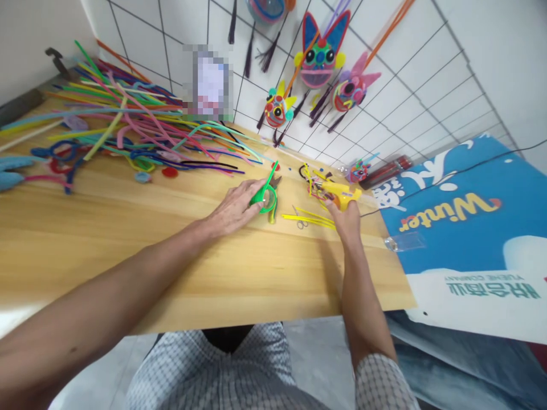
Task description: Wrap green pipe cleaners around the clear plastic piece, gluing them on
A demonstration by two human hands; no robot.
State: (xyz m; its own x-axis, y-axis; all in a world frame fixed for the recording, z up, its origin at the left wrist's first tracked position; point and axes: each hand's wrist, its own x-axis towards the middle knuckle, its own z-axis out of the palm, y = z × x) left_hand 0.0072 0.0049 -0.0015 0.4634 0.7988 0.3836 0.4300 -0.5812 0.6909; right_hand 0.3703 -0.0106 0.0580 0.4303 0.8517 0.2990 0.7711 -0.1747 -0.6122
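My left hand [237,208] rests over the wooden table, its fingers closed round a green ring-shaped piece [267,199] with a green strip sticking up from it. Dark plier or scissor tips [277,182] show just behind that piece. On the right, my right hand [345,219] grips a yellow glue gun [342,193], whose nozzle points left. Between the hands lie several yellow stems [310,218] and a small pair of scissors [302,224]. A tangle of coloured bits [311,185] sits beside the glue gun's nozzle.
Many coloured pipe cleaners [141,119] are heaped at the back left. Decorated animal-face ornaments [320,57] hang against the white grid wall. A blue and white printed board [461,210] stands at the right, near a clear plastic piece [404,242] and a black cable.
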